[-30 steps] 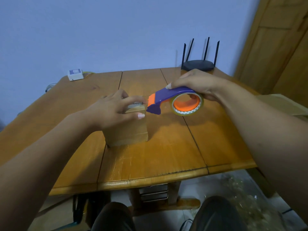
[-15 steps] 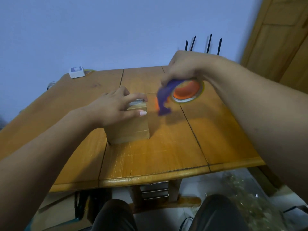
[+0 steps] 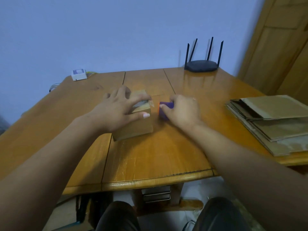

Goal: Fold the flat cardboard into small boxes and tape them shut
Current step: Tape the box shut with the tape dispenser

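At the desk's [image 3: 158, 155] centre, our left hand [image 3: 116, 110] clasps the cardboard box [image 3: 138, 129] while our right hand [image 3: 182, 112] grips the purple tape dispenser [image 3: 164, 111] just beside it.

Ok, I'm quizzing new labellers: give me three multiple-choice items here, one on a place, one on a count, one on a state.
1. Where is the flat cardboard stack? A) the table's right edge B) its left edge C) on the person's lap
2. How many antennas has the router? A) two B) four C) six
3. What is the right hand doing? A) lying flat, empty B) gripping the tape dispenser C) waving in the air
1 A: it lies along that edge. 2 B: four stand upright. 3 B: its fingers curl round the tape dispenser.
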